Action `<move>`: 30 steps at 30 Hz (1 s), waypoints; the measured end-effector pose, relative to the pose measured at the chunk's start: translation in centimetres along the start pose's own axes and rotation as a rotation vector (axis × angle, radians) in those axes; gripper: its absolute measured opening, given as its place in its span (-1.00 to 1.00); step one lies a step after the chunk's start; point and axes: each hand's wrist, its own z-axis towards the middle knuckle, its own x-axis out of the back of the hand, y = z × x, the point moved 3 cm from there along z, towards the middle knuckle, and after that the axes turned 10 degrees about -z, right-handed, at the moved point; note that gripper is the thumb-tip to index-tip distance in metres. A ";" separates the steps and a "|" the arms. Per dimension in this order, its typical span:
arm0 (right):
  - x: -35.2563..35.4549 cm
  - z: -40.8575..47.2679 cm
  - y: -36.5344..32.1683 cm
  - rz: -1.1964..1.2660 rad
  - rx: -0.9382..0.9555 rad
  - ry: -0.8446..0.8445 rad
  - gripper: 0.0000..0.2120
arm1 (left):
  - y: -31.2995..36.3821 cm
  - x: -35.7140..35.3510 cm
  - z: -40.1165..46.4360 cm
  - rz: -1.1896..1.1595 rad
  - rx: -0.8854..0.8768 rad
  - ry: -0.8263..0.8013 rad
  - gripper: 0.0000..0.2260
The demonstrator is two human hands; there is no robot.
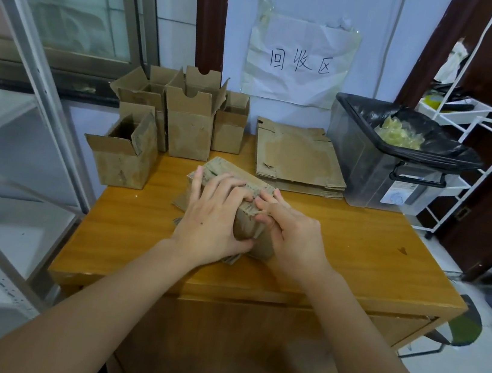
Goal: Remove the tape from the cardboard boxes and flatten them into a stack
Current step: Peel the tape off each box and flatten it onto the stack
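A small cardboard box lies on its side in the middle of the wooden table. My left hand grips it from the left, fingers spread over the top and thumb under the near end. My right hand holds the right side, its fingertips pinching at the top edge of the box where a tape strip runs. A stack of flattened boxes lies at the back right. Several upright open boxes stand at the back left.
A clear plastic bin lined with a black bag holds crumpled tape at the back right corner. A white wire rack stands to the right. A paper sign hangs on the wall. Metal shelving is on the left.
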 end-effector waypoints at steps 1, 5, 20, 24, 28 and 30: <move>0.2 -0.1 -0.2 0.002 -0.011 -0.035 -0.69 | -0.1 0.0 0.0 -0.005 -0.005 -0.001 -0.33; 1.5 0.2 -2.1 -0.054 -0.103 -0.195 -0.59 | -0.1 0.1 0.0 -0.012 -0.014 -0.008 -0.36; 1.0 -0.3 -2.4 0.086 -0.144 -0.190 -0.89 | -0.8 0.1 0.4 -0.046 -0.040 -0.013 -0.39; 0.5 -0.7 -2.0 0.139 -0.129 -0.147 -0.87 | -1.6 0.5 0.6 -0.058 -0.056 -0.074 -0.36; 0.0 -0.7 -1.8 0.143 -0.135 -0.034 -0.82 | -2.1 1.0 0.8 -0.097 -0.067 -0.123 -0.31; 0.0 -0.6 -1.6 0.128 -0.113 0.092 -0.85 | -2.3 1.2 0.8 -0.096 -0.076 -0.153 -0.28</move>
